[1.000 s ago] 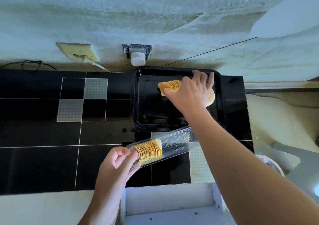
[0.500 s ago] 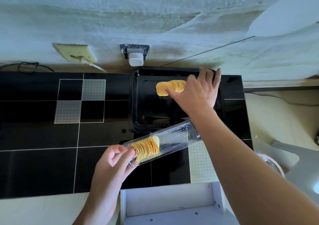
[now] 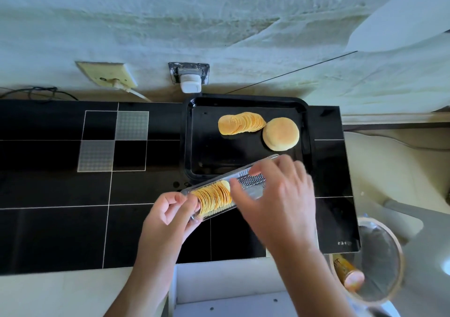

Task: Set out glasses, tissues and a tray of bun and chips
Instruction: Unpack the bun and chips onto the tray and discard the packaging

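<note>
A black tray (image 3: 190, 146) sits on the black tiled counter against the wall. On it lie a fanned stack of chips (image 3: 241, 123) and, just to their right, a round pale bun (image 3: 280, 134). A clear plastic chip sleeve (image 3: 250, 182) lies tilted across the tray's near edge, with a stack of chips (image 3: 214, 198) in its left end. My left hand (image 3: 170, 215) grips that left end. My right hand (image 3: 280, 195) hovers over the sleeve's middle, fingers spread and blurred, fingertips beside the chips inside.
The counter (image 3: 60, 231) stretches left with two grey patterned tiles (image 3: 114, 141). Wall sockets (image 3: 190, 77) and a plug sit behind the tray. A white open box (image 3: 219, 290) is below the counter edge. A round bin holding a chip can (image 3: 348, 273) stands at lower right.
My right hand has let go of the chips on the tray and come back toward me, over the sleeve. The bun is now uncovered. The left hand keeps its grip.
</note>
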